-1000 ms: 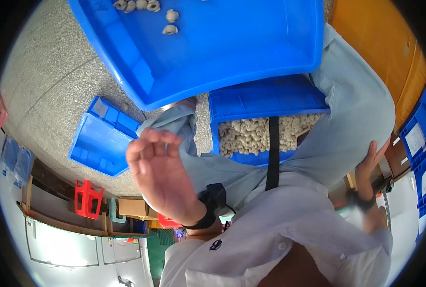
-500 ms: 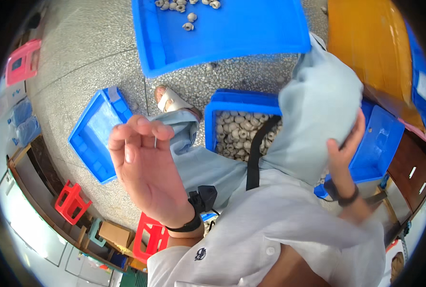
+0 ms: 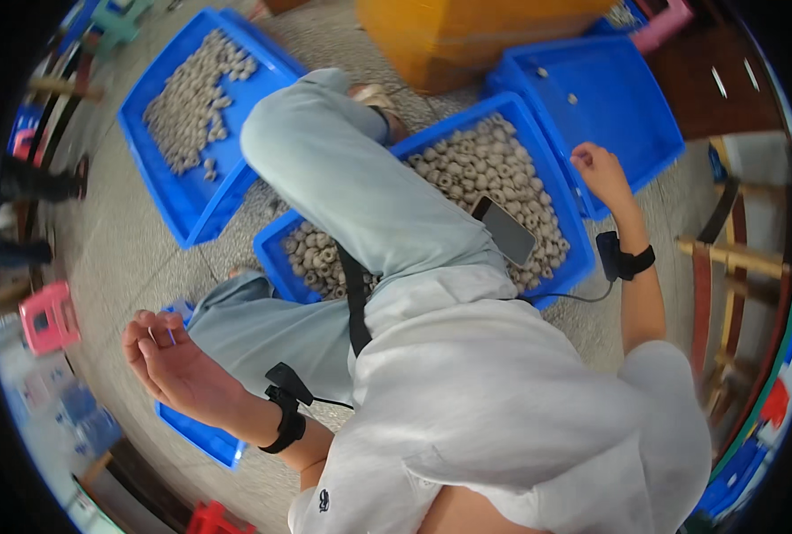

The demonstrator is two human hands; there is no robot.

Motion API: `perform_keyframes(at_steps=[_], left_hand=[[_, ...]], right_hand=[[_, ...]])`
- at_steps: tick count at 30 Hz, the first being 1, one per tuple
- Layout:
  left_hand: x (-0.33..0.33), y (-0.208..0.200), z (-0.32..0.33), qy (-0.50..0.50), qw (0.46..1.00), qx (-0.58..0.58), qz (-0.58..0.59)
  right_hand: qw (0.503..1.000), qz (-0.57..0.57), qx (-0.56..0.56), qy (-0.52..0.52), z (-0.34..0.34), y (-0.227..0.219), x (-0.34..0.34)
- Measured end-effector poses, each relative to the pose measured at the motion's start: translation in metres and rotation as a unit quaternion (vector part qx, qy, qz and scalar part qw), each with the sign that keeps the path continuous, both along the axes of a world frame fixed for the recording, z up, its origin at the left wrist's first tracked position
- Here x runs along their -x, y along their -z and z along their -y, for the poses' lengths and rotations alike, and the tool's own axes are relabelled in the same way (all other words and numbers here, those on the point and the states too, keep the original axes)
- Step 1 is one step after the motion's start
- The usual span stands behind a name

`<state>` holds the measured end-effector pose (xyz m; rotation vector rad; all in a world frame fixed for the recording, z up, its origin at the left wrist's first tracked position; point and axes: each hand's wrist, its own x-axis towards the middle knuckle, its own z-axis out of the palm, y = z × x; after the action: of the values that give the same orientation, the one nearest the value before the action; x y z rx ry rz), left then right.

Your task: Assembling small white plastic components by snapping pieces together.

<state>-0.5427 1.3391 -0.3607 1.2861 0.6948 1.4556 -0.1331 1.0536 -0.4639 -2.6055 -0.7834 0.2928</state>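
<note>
My left hand (image 3: 178,369) is raised palm up at the left, beside my bent leg. Its fingers curl in toward the thumb; thin pale slivers show among them, too small to name. My right hand (image 3: 602,171) hovers by the near left rim of the right blue bin (image 3: 627,191), fingers pinched together; anything in them is hidden. That bin holds a couple of small pale pieces. Beside it, a blue bin (image 3: 567,200) is filled with grey-beige round pieces (image 3: 485,165) with holes. A dark phone (image 3: 505,231) lies on them, next to my leg.
At the upper left, another blue bin (image 3: 169,209) holds many similar pieces. An orange-yellow box (image 3: 467,40) stands beyond the bins. A pink stool (image 3: 49,318) is far left, wooden chair parts (image 3: 734,258) at the right. Cables run from both wristbands.
The view has swung to the right. My right hand has left my leg and is now by the right bin. My left hand appears lower and further left. The phone has come into view.
</note>
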Motion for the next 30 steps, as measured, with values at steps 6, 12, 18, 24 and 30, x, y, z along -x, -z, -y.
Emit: perform_keyframes(at_steps=[6, 12, 18, 24, 30], left_hand=[[-0.033, 0.001, -0.007, 0.06, 0.997, 0.013, -0.057], [-0.047, 0.012, -0.016, 0.091, 0.988, 0.059, -0.108], [-0.052, 0.015, -0.02, 0.09, 0.986, 0.052, -0.133], [-0.064, 0.019, -0.021, 0.087, 0.985, 0.07, -0.135], [-0.054, 0.027, -0.025, 0.024, 0.985, 0.085, -0.15]], right_hand=[[0.985, -0.09, 0.143, 0.023, 0.075, 0.068, 0.022], [0.986, -0.144, -0.078, 0.021, 0.043, 0.1, 0.077], [0.979, -0.105, 0.16, 0.075, 0.102, 0.129, 0.074], [0.889, -0.372, 0.242, 0.111, 0.093, 0.092, 0.086], [0.949, -0.239, 0.202, 0.025, 0.12, 0.145, 0.088]])
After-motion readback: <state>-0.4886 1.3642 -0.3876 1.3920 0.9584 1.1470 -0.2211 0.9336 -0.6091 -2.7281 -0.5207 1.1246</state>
